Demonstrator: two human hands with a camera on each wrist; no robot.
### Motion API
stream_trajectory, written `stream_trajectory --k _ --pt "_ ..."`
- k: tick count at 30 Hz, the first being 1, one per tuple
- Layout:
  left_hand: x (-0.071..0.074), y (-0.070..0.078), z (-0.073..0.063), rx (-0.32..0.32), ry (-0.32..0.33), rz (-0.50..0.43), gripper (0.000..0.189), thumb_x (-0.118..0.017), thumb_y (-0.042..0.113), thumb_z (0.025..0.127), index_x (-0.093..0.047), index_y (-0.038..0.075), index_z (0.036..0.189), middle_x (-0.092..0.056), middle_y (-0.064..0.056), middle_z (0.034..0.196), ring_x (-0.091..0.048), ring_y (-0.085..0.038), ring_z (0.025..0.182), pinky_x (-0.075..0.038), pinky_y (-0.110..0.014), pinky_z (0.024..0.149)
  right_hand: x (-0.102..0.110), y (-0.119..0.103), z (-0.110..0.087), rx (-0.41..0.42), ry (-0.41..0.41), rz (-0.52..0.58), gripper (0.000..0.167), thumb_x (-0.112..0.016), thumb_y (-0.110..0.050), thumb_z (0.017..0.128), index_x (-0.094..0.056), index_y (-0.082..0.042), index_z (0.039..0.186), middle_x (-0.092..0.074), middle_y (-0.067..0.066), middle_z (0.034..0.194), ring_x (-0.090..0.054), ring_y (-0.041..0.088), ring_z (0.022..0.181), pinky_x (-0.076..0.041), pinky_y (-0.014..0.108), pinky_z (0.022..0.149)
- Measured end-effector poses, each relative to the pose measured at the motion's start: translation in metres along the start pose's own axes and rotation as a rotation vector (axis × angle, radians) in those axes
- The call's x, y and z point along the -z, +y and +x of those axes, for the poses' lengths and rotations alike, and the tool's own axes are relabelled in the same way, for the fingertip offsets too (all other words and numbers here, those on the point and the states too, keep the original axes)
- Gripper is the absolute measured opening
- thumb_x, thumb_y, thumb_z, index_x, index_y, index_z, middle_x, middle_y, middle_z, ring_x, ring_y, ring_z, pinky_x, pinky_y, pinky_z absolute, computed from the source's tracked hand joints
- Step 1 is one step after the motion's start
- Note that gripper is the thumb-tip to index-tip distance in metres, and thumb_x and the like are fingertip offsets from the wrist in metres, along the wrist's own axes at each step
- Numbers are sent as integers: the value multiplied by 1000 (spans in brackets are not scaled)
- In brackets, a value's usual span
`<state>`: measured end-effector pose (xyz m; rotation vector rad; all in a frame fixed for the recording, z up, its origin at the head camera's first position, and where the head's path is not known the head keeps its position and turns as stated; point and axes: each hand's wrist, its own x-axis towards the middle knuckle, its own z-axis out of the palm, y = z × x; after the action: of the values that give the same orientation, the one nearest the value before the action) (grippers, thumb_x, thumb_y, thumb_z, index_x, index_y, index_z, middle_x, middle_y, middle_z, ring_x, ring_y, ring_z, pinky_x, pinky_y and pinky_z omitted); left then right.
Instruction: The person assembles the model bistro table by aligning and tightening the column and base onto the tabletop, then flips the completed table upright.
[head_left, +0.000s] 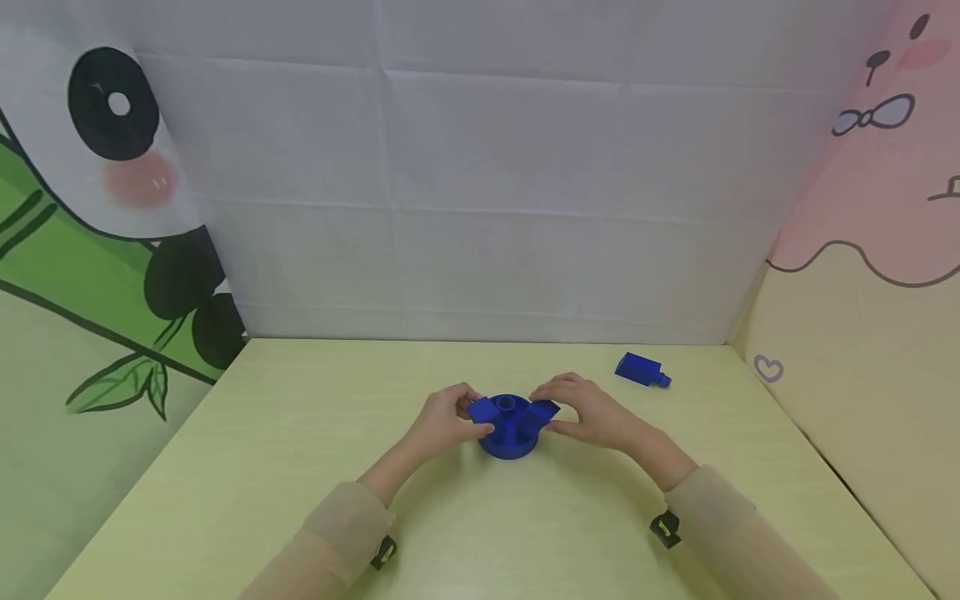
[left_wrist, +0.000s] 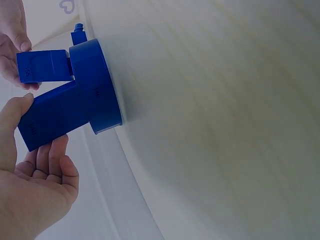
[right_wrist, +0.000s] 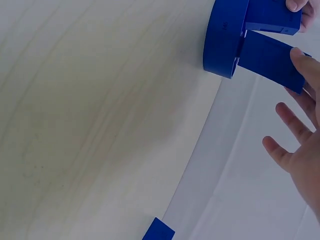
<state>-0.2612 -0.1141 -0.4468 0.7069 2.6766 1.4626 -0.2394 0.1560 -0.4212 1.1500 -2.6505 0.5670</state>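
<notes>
Place is looking like a screened-off tabletop booth; whether a home, lab or office is lying beyond it, the views aren't telling. A pale wood-grain table is forming the base. A white cloth, creased in a fold grid, is hanging along the far edge. The left wall panel is showing a cartoon face, dark eye, pink cheek, green leaves. The right wall panel is carrying a pink cartoon figure, a bow and a purple heart.
</notes>
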Motion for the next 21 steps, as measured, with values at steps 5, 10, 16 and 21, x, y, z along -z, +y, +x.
stream_trajectory --k 5,10,16,21 --pt "0 -1 0 1 1 1 38 -83 22 71 -63 6 98 -65 -2 84 -59 -12 74 -50 -24 65 -6 -4 2 -79 41 -39 37 -75 -25 81 -65 -14 115 -65 -2 114 -54 18 110 -45 42 93" --pt "0 0 0 5 -2 1 36 -83 21 71 -63 6 97 -65 -2 84 -60 -13 74 -51 -25 65 -15 -12 6 -152 109 -78 37 -78 -33 77 -67 -14 108 -67 -3 104 -56 16 101 -47 40 89" --pt "1 2 -1 15 -12 -9 35 -82 21 72 -62 7 97 -65 -2 86 -61 -14 77 -51 -26 67 -28 -20 11 -264 166 -87 37 -79 -36 75 -65 -13 100 -63 -5 92 -53 12 89 -47 34 81" --pt "0 0 -1 13 -12 -11 36 -82 22 72 -62 7 97 -65 -2 87 -61 -15 77 -51 -27 67 -28 -26 12 -301 164 -75 47 -78 -40 75 -63 -11 108 -61 0 96 -53 16 91 -47 37 81"
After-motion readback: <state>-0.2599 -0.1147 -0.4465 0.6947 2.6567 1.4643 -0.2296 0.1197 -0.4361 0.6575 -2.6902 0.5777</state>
